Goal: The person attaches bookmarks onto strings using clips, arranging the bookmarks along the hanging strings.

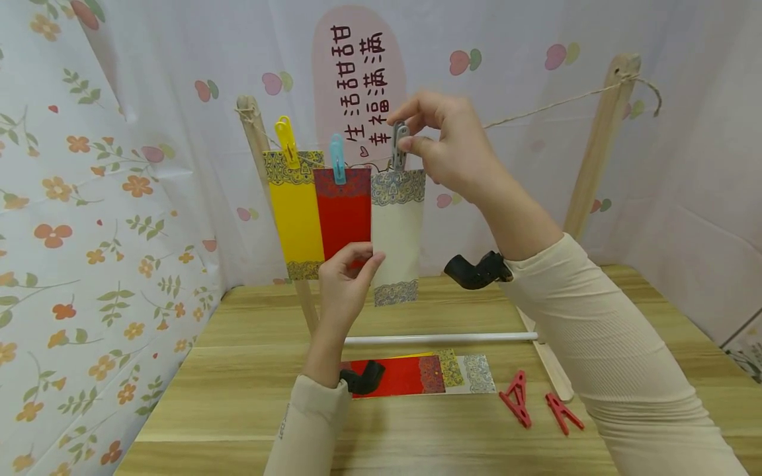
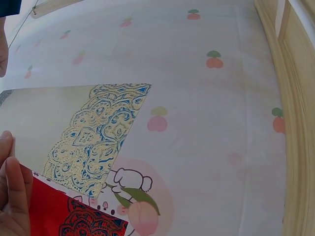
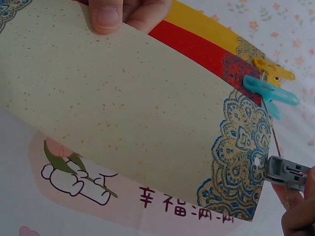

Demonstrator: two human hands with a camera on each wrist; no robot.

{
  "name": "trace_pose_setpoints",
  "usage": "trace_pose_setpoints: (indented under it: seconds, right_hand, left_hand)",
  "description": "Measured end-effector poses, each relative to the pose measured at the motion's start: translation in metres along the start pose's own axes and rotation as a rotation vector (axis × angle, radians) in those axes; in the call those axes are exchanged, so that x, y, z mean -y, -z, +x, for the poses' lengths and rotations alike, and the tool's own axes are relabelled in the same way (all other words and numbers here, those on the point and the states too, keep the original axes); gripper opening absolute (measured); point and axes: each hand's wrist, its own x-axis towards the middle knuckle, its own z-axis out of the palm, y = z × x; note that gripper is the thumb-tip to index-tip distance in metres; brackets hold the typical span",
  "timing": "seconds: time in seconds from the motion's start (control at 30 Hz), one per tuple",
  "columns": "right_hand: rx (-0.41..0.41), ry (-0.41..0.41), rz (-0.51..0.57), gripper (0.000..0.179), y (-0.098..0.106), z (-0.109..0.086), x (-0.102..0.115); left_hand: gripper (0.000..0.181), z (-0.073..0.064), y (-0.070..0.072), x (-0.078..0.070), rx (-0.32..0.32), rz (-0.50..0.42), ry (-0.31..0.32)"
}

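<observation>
A cream paper card [image 1: 397, 231] with blue-and-gold patterned ends hangs at the string. My left hand [image 1: 351, 277] pinches its left edge between thumb and fingers. At its top edge my right hand [image 1: 449, 142] grips a grey clothespin [image 1: 399, 147]; in the right wrist view the pin's tip [image 3: 275, 169] meets the card's patterned end. To the left, a red card [image 1: 342, 215] hangs from a light-blue clothespin [image 1: 337, 158], and a yellow card [image 1: 294, 225] from a yellow clothespin [image 1: 288, 142].
The string [image 1: 553, 106] runs between two wooden posts [image 1: 601, 145], joined low down by a white rod [image 1: 440, 338]. On the wooden table lie more cards [image 1: 405, 375] and two red clothespins [image 1: 516, 398]. A patterned curtain [image 1: 89, 218] stands at left.
</observation>
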Motion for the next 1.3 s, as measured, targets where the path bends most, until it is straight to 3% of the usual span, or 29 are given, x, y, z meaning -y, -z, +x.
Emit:
trace_pose_setpoints:
  seconds: [0.67, 0.9, 1.3]
  right_hand:
    - [0.093, -0.083, -0.013, 0.03, 0.001, -0.008, -0.005]
    - [0.142, -0.128, 0.027, 0.036, 0.003, -0.011, -0.006]
    - [0.127, -0.165, 0.057, 0.04, 0.006, -0.019, -0.004]
  left_hand:
    - [0.011, 0.003, -0.001, -0.003, -0.006, 0.003, -0.028]
    - [0.012, 0.003, 0.001, -0.003, 0.024, 0.014, 0.014]
    - [0.012, -0.008, 0.012, 0.006, 0.084, 0.072, 0.065]
